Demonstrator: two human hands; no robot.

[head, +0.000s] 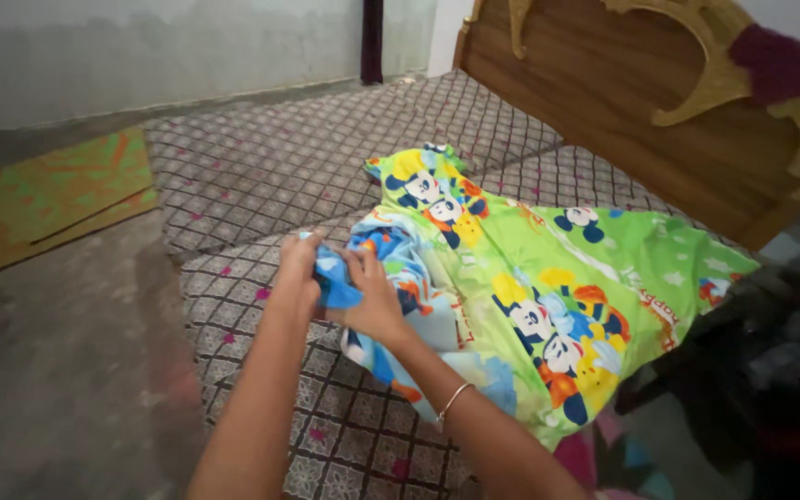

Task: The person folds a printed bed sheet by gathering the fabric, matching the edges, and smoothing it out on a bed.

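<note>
Your left hand pinches the blue edge of the cartoon-print cover, bunching it so the fabric stays gathered; your right hand clamps the same bunch just beside it. The cover sprawls rightward across the checked mattress, toward the wooden headboard.

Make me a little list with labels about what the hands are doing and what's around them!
Left hand: fingers shut on a bunched blue part of the cartoon sheet
Right hand: grips the same bunch, thin bracelet on the wrist
Sheet: bright green with cartoon mice, crumpled
Under it: checked mattress
Behind: wooden headboard with a dark red cloth on top
Floor: orange-green boards by the wall
</note>
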